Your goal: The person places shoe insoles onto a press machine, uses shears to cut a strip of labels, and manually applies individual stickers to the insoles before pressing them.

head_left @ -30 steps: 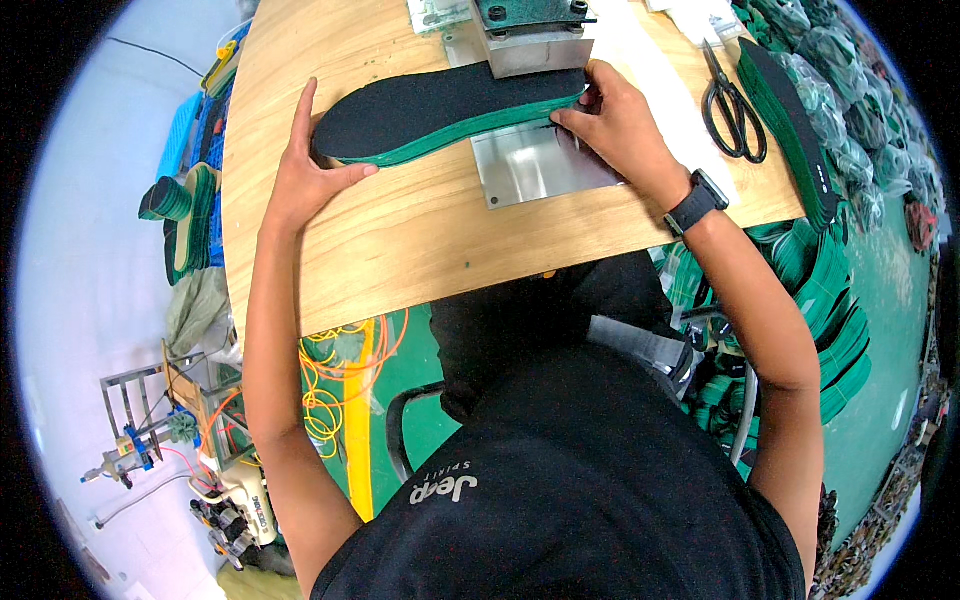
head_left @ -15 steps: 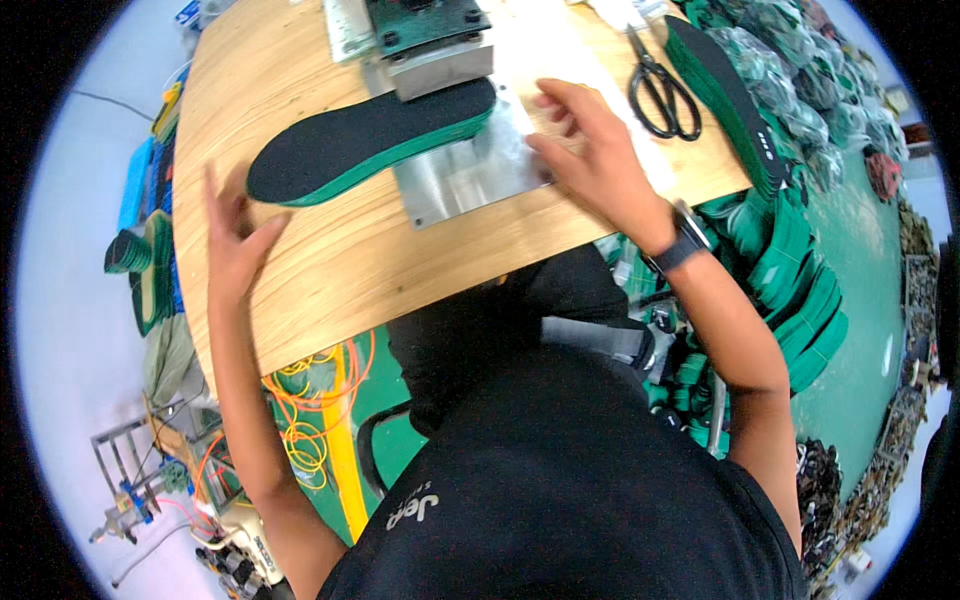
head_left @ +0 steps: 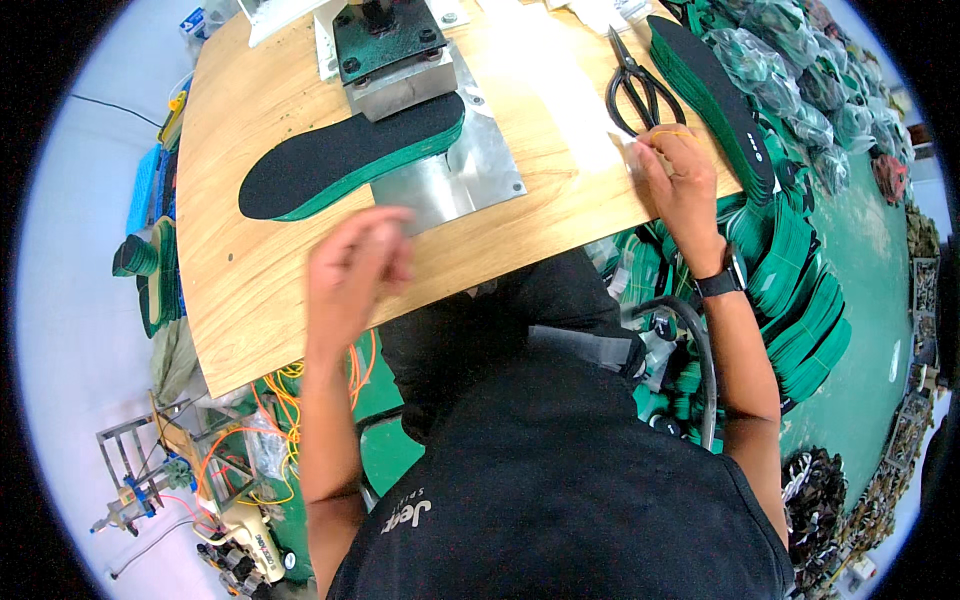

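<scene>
A stack of insoles point(head_left: 340, 165), black on top with green sides, lies on the wooden table. Its right end sits under the metal block point(head_left: 405, 90) of a press, partly over a steel plate point(head_left: 440, 190). My left hand point(head_left: 355, 275) is in front of the stack, apart from it, its fingers curled but smeared by motion. At the table's right, my right hand point(head_left: 680, 180) is closed in a pinch, with a thin yellow band point(head_left: 675, 133) across its fingertips. Just beyond it lie black-handled scissors point(head_left: 640, 90). A second insole stack point(head_left: 705, 95) rests at the right edge.
Green insole bundles point(head_left: 790, 290) are heaped right of the table, below clear plastic bags point(head_left: 770, 75). More insoles point(head_left: 150, 265) stand off the left edge. Orange and yellow hoses point(head_left: 285, 410) hang below the table. A metal frame point(head_left: 130, 470) stands lower left.
My left hand has left the insole stack's left end and moved right and nearer. My right hand has gone from beside the press to the scissors, its fingers now pinched. The view has shifted slightly.
</scene>
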